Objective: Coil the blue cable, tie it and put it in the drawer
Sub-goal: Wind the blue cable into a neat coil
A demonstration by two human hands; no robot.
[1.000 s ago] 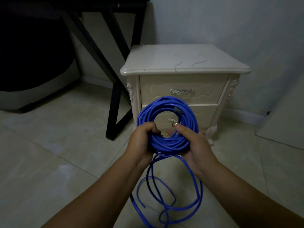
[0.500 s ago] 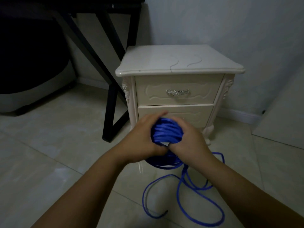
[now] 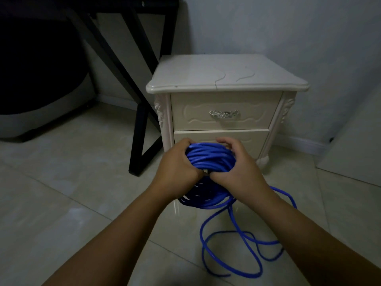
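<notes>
My left hand (image 3: 177,164) and right hand (image 3: 239,170) grip the mostly coiled blue cable (image 3: 208,157); a tail hangs loose below my fingers (image 3: 224,141), untied, nightstand drawers (image 3: 195,115) beyond shut.

blue cable (image 3: 210,159): smooth plast. | nightstand (image 3: 226,79): gloss. top | handle (image 3: 224,114): shiny mtl | floor (image 3: 72,182): gloss. tile

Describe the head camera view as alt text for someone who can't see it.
A left hand and right hand grip a coiled bundle of blue cable from either side; its loose tail loops on the pale tiled floor. Behind stands a cream two-drawer bedside cabinet, both drawers closed, beside a black metal table frame.
</notes>
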